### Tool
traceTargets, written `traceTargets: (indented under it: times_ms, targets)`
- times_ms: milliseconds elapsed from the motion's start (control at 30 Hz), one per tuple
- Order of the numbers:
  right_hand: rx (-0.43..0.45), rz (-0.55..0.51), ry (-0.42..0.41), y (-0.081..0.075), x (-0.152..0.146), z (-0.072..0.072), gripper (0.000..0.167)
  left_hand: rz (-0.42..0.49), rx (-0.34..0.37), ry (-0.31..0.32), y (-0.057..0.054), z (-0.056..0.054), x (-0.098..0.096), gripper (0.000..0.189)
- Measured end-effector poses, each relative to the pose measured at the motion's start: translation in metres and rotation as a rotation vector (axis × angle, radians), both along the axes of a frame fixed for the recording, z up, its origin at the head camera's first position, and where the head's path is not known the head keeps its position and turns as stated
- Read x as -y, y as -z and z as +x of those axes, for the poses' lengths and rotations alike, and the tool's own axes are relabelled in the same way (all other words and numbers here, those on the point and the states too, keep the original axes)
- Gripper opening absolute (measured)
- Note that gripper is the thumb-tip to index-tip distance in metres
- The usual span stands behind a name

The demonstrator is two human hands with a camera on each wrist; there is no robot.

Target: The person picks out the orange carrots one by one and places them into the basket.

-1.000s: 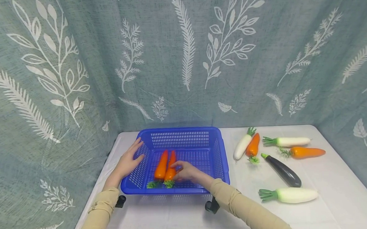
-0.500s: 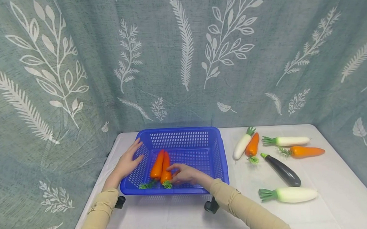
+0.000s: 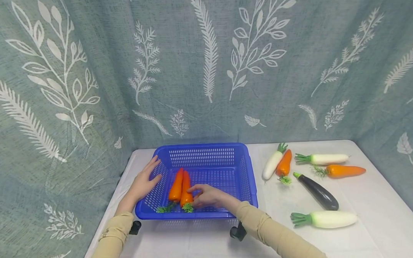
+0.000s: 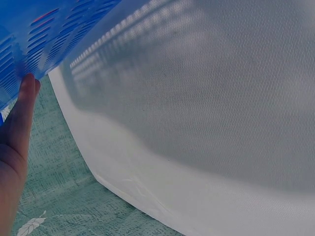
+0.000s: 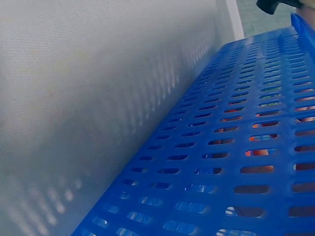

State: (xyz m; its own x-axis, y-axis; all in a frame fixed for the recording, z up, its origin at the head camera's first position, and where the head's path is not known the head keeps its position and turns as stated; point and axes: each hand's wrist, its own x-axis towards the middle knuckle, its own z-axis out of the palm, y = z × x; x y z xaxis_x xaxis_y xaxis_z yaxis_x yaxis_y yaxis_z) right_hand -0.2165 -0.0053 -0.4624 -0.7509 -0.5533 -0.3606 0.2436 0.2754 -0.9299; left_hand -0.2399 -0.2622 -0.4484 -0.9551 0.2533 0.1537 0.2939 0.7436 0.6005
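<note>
Inside the blue slotted basket (image 3: 207, 146) two orange carrots lie side by side on the left of the floor, leafy ends toward the front: a left carrot (image 3: 176, 187) and a right carrot (image 3: 186, 189). My right hand (image 3: 208, 195) reaches over the front rim, its fingertips touching the right carrot's thick end. My left hand (image 3: 142, 184) is at the basket's left side, fingers spread and touching the outside wall. In the left wrist view that hand (image 4: 15, 132) shows straight fingers against the wall. The right wrist view shows mostly the basket's front wall (image 5: 211, 147), hiding the fingers.
Right of the basket on the white table (image 3: 266, 242) lie a small white radish (image 3: 272, 165), two carrots, one the far-right carrot (image 3: 346, 171), a dark eggplant (image 3: 318, 192), a back radish (image 3: 330, 159) and a front radish (image 3: 335, 219). A patterned curtain (image 3: 190, 68) hangs behind.
Both carrots in the basket have shifted left and now lie closer together. My right hand has moved slightly left and down with them; my left hand has stayed at the basket's side.
</note>
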Motion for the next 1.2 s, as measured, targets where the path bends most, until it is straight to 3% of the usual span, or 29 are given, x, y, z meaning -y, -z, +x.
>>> traceTargets:
  times_ms: [833, 1200]
  targets:
    - [0.043, -0.038, 0.117, -0.006, -0.002, 0.002, 0.04, 0.002, 0.003, -0.005, 0.001, -0.001, 0.001, 0.054]
    - [0.015, -0.021, 0.136, -0.012, -0.007, 0.009, 0.039, -0.004, -0.007, -0.003, 0.001, -0.001, 0.001, 0.055]
